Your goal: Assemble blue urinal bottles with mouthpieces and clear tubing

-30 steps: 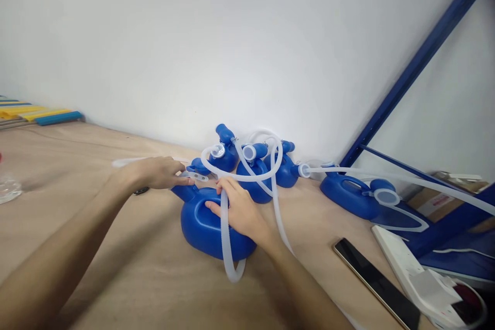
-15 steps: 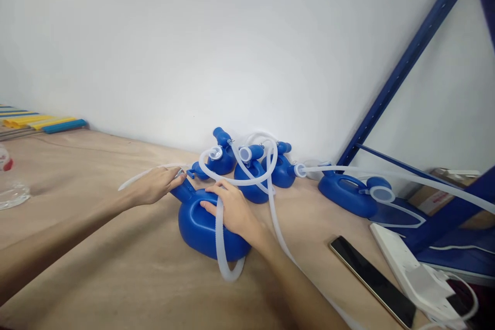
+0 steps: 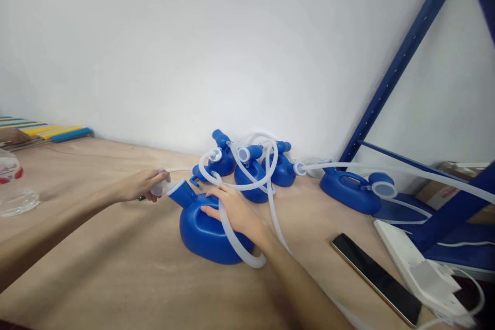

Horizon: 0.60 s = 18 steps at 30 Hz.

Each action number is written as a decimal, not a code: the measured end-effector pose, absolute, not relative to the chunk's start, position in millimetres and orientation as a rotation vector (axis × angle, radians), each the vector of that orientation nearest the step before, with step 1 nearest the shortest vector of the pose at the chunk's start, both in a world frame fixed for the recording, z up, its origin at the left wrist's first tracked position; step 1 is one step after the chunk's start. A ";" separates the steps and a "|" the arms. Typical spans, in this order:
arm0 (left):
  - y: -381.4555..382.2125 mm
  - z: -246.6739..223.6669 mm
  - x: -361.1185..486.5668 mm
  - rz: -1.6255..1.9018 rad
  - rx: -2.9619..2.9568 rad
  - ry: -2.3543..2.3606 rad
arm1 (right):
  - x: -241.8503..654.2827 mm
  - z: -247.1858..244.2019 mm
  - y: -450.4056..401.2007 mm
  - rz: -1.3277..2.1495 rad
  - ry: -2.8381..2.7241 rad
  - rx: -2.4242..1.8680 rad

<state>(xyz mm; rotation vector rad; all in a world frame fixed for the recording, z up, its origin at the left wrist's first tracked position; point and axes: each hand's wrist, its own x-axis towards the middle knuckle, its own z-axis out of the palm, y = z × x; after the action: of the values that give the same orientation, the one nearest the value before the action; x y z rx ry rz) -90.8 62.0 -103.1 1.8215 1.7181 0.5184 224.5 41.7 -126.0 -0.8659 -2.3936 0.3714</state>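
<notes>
A blue plastic urinal bottle [image 3: 209, 237] lies on the tabletop, its open neck [image 3: 181, 194] tilted up to the left. My right hand [image 3: 235, 211] grips it by the handle, fingers wrapped over the top. Just left of the neck, apart from it, my left hand [image 3: 145, 185] is closed on a translucent white cap [image 3: 161, 186]. A thin white tube runs behind that hand toward the other bottles. The thick translucent hose [image 3: 235, 242] loops over my right hand and down in front of the bottle.
Several more blue bottles [image 3: 251, 175] with tangled hoses stand against the wall. Another blue bottle [image 3: 344, 193] lies by the blue rack [image 3: 402, 56]. A phone [image 3: 375, 278] and white power strip [image 3: 402, 252] are at right. At left are a clear plastic bottle [image 3: 15, 191] and another person's hand [image 3: 13, 135].
My left hand has moved slightly left, off the bottle's neck, with the cap in it; the neck's mouth now shows. The hose loop swung right. Another person's hand appeared at left.
</notes>
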 end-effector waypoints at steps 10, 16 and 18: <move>102.9 -55.0 -90.1 -0.065 1.965 1.212 | 246.5 -88.5 39.7 0.370 -2.154 -0.659; 140.6 -93.8 -76.9 0.783 1.874 0.787 | 250.9 -79.2 38.4 0.346 -1.886 -0.567; 147.8 -101.7 -65.8 0.821 1.838 0.951 | 249.6 -77.9 36.1 0.370 -1.825 -0.535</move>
<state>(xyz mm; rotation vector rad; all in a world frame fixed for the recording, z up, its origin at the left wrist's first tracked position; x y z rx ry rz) -65.8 147.8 -101.7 1.8383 0.9507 0.8206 249.6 36.1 -77.9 -0.5350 -1.8248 0.3704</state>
